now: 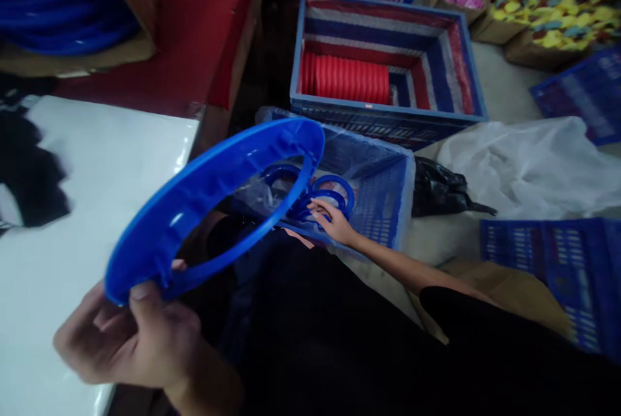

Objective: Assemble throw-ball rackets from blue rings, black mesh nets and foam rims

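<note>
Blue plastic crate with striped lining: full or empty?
Partly full: the crate has red ribbed pieces at one end, bare striped lining at the other.

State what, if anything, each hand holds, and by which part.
Left hand: a large blue ring, pinched at its near end. Right hand: beside other blue rings in the crate; a hold cannot be told.

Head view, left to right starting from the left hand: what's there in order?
Left hand pinching a large blue plastic ring → right hand at the smaller blue rings in the lined crate → black plastic bag → white plastic bag.
</note>
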The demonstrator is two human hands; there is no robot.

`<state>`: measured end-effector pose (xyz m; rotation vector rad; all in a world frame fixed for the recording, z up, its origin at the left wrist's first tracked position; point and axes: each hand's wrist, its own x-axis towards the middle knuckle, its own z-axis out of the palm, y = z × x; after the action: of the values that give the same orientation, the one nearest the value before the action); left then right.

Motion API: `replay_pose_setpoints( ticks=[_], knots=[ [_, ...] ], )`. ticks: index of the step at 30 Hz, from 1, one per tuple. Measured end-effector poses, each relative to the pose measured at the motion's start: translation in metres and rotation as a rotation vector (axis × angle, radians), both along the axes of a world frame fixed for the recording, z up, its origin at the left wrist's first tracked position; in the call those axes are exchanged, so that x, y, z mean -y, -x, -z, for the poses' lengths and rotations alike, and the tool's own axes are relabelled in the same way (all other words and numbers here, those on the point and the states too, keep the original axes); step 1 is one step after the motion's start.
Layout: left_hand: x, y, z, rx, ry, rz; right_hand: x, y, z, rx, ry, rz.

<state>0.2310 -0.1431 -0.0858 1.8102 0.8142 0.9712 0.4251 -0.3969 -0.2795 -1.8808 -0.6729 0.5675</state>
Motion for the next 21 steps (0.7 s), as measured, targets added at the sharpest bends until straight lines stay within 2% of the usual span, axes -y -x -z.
replay_pose_setpoints(
  ticks=[3, 5, 6, 8, 10, 12, 16, 21],
  knots=[
    [0.003, 0.030, -0.014, 0.076, 0.038, -0.217, -0.075, 0.001, -0.046, -0.088, -0.234, -0.059],
    [0.006, 0.050, -0.021, 0.147, 0.059, -0.384, -0.109, 0.008, -0.082, -0.346, -0.522, -0.106],
    [0.009, 0.061, -0.024, 0.195, 0.073, -0.475, -0.122, 0.012, -0.099, -0.433, -0.599, -0.151],
    [0.017, 0.080, -0.027, 0.289, 0.098, -0.640, -0.145, 0.020, -0.129, -0.522, -0.670, -0.189],
    [0.030, 0.098, -0.026, 0.359, 0.101, -0.737, -0.166, 0.027, -0.152, -0.557, -0.684, -0.188],
    [0.046, 0.114, -0.020, 0.355, 0.072, -0.757, -0.187, 0.033, -0.171, -0.587, -0.700, -0.196],
    [0.073, 0.142, -0.003, 0.134, 0.021, -0.730, -0.226, 0.041, -0.205, -0.639, -0.724, -0.300],
    [0.078, 0.164, 0.002, -0.062, -0.044, -0.764, -0.259, 0.043, -0.231, -0.552, -0.670, -0.452]
  ],
)
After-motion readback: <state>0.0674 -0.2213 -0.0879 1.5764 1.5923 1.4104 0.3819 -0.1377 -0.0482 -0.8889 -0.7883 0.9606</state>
